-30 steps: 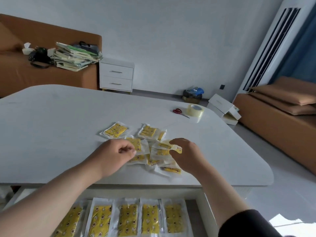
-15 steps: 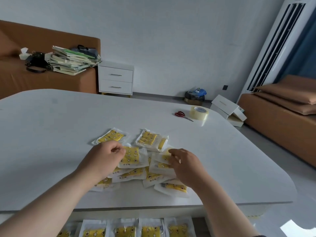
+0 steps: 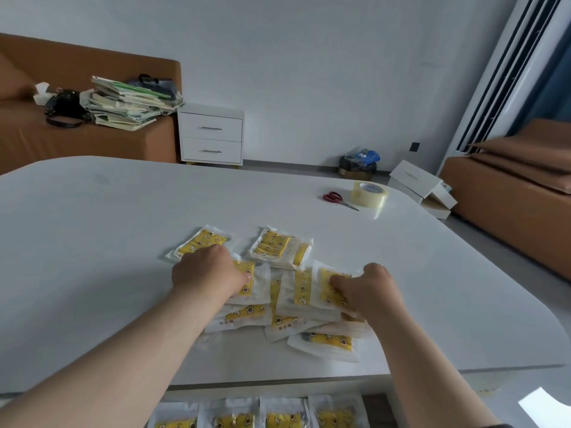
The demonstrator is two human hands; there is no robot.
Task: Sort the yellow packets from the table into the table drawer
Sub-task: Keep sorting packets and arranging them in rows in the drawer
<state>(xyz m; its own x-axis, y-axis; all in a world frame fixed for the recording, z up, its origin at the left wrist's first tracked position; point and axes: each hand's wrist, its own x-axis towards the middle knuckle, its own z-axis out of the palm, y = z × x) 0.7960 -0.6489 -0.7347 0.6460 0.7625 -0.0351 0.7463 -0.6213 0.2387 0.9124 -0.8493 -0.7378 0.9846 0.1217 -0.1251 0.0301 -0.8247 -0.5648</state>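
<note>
Table (image 3: 92, 242): packets (image 3: 327, 341) heaped near front edge | left grip (image 3: 210, 273), right grip (image 3: 370, 291) each pinch one

Four packets (image 3: 284, 417) in the drawer (image 3: 375, 410), one scissors (image 3: 338, 199), one tape roll (image 3: 369, 193).

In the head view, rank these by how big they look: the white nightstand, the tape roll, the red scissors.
1. white nightstand, clearly largest.
2. tape roll.
3. red scissors, about as long as the roll but thinner, so these two are close.
</note>
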